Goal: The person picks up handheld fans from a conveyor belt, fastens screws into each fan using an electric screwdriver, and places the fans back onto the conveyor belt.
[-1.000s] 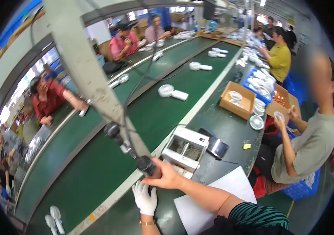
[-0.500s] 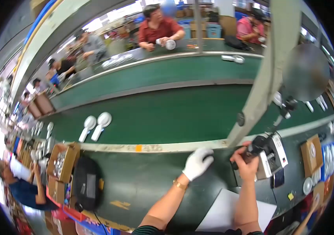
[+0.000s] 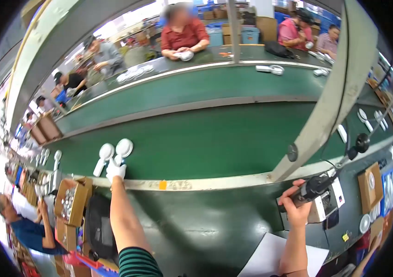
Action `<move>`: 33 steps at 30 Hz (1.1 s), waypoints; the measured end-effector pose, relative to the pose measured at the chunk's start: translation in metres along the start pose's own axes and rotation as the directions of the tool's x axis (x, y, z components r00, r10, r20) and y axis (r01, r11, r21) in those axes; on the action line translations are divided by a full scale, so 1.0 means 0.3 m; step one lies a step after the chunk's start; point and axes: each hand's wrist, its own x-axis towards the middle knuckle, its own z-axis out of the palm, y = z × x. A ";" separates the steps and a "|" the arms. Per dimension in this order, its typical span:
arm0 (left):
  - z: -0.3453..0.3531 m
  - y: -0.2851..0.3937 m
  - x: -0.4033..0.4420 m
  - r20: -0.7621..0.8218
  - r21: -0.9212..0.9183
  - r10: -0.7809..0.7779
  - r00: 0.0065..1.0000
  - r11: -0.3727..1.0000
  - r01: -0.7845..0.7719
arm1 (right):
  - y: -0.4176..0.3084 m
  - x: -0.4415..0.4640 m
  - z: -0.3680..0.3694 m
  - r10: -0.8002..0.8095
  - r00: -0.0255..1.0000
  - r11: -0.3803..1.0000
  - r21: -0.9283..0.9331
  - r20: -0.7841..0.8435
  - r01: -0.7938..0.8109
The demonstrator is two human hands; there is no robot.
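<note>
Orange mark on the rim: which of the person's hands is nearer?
Left. The left hand is over the belt, left of the orange mark; the right hand is farther, to its right.

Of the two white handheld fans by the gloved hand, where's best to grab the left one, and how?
Probably by the slim handle of the left fan, from the near side of the belt, thumb and fingers across its width. It lies with that handle angled nearer the person, its wide round head farther off. The gloved left hand is close on the right.
</note>
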 end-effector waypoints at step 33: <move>-0.069 0.753 -1.438 0.633 -0.572 0.737 0.237 0.240 0.784 | -0.181 -0.041 -0.020 -0.236 0.967 0.913 -0.319 0.099 0.256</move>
